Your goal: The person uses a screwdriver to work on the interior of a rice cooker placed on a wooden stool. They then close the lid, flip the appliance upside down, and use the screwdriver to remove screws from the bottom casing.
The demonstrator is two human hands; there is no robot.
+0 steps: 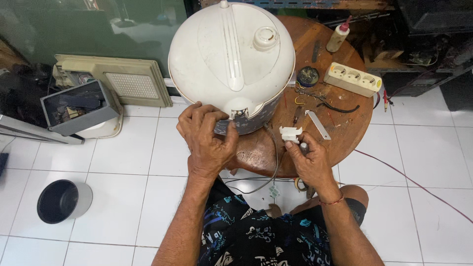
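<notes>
the left hand (207, 140) lay spread against the front of the white cooker (231, 59), fingers curled over its lower rim, gripping nothing else. the cooker stood on the round wooden desk (345, 128), lid shut, just ahead of that hand. the right hand (310, 160) was pinched on a small white plastic part (290, 134), held beside the cooker's front opening, to its right. a grey cord (273, 167) ran down between both hands. a power strip (352, 79) lay well apart.
</notes>
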